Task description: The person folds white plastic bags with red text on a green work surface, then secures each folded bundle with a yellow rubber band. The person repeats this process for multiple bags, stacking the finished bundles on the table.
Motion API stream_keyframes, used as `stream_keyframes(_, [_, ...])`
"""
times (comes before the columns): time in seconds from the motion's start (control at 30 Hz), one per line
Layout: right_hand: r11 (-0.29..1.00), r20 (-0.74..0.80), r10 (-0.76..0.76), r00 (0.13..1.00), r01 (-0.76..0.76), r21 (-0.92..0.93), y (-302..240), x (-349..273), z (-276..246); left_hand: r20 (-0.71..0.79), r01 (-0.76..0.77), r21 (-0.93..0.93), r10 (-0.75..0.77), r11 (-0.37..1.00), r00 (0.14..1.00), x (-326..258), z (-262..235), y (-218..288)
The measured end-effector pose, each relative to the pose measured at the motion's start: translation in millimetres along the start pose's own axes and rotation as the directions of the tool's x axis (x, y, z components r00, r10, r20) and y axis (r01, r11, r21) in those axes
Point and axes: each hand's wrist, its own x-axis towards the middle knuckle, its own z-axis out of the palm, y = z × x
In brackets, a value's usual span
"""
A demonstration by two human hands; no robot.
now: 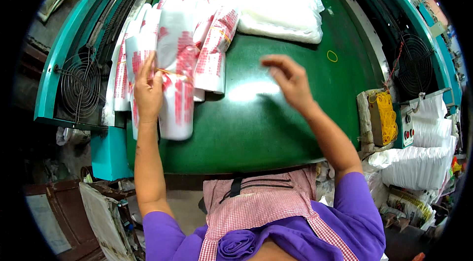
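My left hand [148, 92] grips the side of a folded bundle of white plastic bags [177, 103] with red print. A rubber band [170, 72] runs round that bundle's middle, close to my thumb. The bundle is slightly blurred. Beside it lies another banded bundle of printed bags [217, 47]. My right hand [290, 81] hovers above the green tabletop [246, 138], fingers bent and thumb apart, with nothing visible in it. Farther back on the right rests a stack of plain white bags [283, 5].
A single yellow rubber band [332, 56] lies on the tabletop. At the right edge hangs a box of yellow rubber bands [387, 118], by a control box with buttons [408, 130]. Round fan guards [80, 83] flank the table. White bag piles [423, 157] stand at right.
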Motion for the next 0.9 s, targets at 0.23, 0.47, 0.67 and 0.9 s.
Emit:
stream_keyframes(0.23, [0.877, -0.307, -0.198, 0.931, 0.029, -0.480, 90, 144, -62, 0.482, -0.613, 0.491, 0.393, 0.619, 0.783, -36, 74, 2])
stream_keyframes(0.47, [0.561, -0.208, -0.302, 0.930, -0.003, -0.828, 140, 228, -100, 0.435, -0.568, 0.489, 0.379, 0.662, 0.817, -36, 95, -44])
stream_keyframes(0.67, [0.481, -0.086, 0.243, 0.966, -0.197, -0.854, 128, 267, -86, 0.440, -0.552, 0.492, 0.355, 0.673, 0.825, -36, 94, -48])
stream_keyframes(0.9, [0.036, 0.113, 0.041, 0.993, 0.111, -0.993, 151, 259, -81, 0.455, -0.548, 0.491, 0.337, 0.678, 0.824, -31, 95, -46])
